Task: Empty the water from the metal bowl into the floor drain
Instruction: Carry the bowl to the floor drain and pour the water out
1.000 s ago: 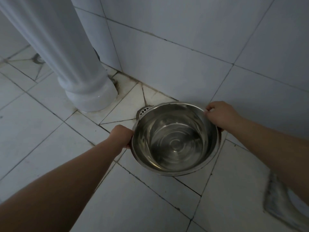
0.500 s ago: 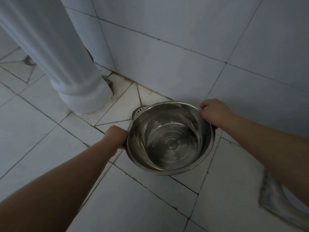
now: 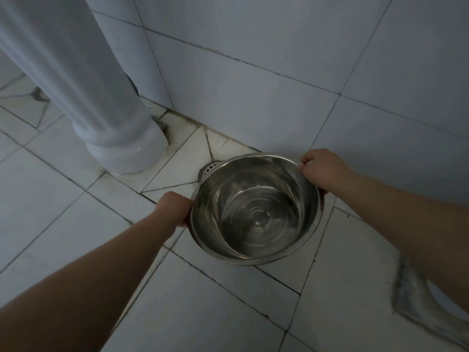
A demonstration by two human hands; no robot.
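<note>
I hold a round metal bowl (image 3: pixel 256 212) low over the tiled floor, close to the wall. Water ripples inside it, and its mouth faces up toward me with a slight tilt. My left hand (image 3: pixel 175 208) grips the rim on the near left side. On the far right rim sits my right hand (image 3: pixel 322 168), fingers curled over the edge. The floor drain (image 3: pixel 210 168), a pale round grate, peeks out just past the bowl's far left edge; most of it is hidden under the bowl.
A white ceramic pedestal (image 3: pixel 121 148) stands on the floor to the left of the drain. The tiled wall (image 3: pixel 253 85) rises right behind the bowl. A grey stained patch (image 3: pixel 416 295) marks the floor at the right.
The bowl and both hands sit slightly lower and further left in view, as the camera shifted. The water keeps rippling. Both grips are unchanged.
</note>
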